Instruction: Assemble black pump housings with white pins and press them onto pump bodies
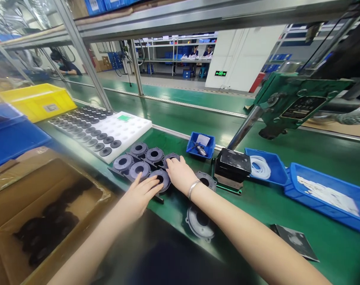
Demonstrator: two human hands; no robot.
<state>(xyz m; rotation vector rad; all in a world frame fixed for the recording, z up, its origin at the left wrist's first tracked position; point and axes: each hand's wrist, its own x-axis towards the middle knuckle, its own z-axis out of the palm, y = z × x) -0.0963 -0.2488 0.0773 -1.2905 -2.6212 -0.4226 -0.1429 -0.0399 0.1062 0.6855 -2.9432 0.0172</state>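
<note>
Nearest, at 7 o'clock from the hands, an open cardboard box (25, 198) holds a heap of dark parts, too dim to make out. At 5 o'clock of the hands a grey flanged disc (200, 222) lies flat on the green bench (257, 206), and farther out at 4 o'clock lies a dark sheet (295, 239).

The left hand (141, 194) is open, palm down, with its fingers (153, 184) stretched onto the rim of a black ring part (163, 179). That ring sits at the near corner of a black moulded tray (138, 160) of similar rings, in the middle of the bench. The right hand (180, 174), a bangle on its wrist, lies open and flat just at 1 o'clock of the left hand, covering part of the same ring and reaching to the next one. Neither hand grips anything.

Touching the right wrist at 3 o'clock is a second grey disc (208, 180). Beyond it at 2 o'clock stands a black block (231, 163), then a blue bin of white rings (282, 173) and a long blue bin (316, 208) at 3 o'clock. A small blue bin (196, 152) sits at 1 o'clock.

At 11 o'clock a white foam tray (129, 126) carries rows of black discs. A yellow bin (34, 107) and another blue bin (16, 138) are at 10 o'clock. A green press (292, 99) stands far at 2 o'clock.
</note>
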